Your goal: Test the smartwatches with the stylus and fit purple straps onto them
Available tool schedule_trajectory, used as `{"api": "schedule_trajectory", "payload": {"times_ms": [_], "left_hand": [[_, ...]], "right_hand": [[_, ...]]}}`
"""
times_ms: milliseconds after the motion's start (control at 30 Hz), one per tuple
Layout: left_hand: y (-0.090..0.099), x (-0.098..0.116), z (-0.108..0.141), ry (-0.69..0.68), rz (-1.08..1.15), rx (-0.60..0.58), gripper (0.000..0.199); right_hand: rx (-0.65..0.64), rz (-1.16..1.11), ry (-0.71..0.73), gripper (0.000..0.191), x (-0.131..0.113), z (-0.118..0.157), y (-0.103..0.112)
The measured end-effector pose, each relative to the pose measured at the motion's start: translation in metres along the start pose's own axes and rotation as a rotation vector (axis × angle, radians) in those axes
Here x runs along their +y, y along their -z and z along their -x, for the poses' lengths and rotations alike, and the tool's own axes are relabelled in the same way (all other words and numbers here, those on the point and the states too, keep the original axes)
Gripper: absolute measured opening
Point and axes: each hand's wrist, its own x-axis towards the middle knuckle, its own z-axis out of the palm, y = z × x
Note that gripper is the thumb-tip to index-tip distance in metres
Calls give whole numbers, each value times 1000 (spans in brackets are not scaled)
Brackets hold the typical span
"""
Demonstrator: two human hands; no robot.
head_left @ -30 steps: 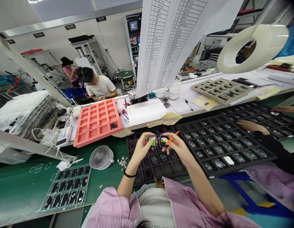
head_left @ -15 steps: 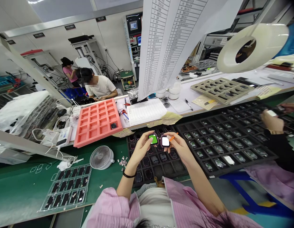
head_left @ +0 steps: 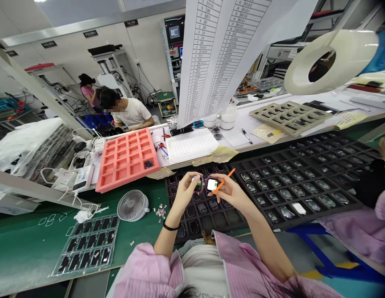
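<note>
My left hand is closed on a small rounded-square smartwatch part, dark-rimmed with green and white on its face. My right hand grips a second smartwatch part with a bright white face and a little green. A thin orange stick is also in my right hand, slanting across that part's edge. The two parts are held side by side with a narrow gap. Beneath both hands lies a black compartment tray with dark watch parts in many cells.
Another black tray of watch parts adjoins on the right, near a co-worker's dark sleeve. A small fan, a clear tray and scraps lie left. A pink tray rests on the shelf; a tape roll hangs above.
The orange stick has swung into fuller view across the right-hand part. Both held parts have shifted slightly left and tilted. The co-worker's hand has drawn away to the right edge.
</note>
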Motion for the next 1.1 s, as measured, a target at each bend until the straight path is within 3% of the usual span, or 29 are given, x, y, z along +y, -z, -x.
{"api": "schedule_trajectory", "payload": {"times_ms": [333,533,833,1100], "left_hand": [[1,1,2,27,-24,0,32],[2,-4,0,33,-40,-25,37],[5,-12,-3,19,-18,-17,41],[3,0,3,52,-33,-11,38]], "right_hand": [[85,-76,-5,29,6,-3,2],[244,-43,-16,27,7,-6,2],[58,-29,3,45,14,-3,10],[208,-40,-29,34,8,-5,6]]}}
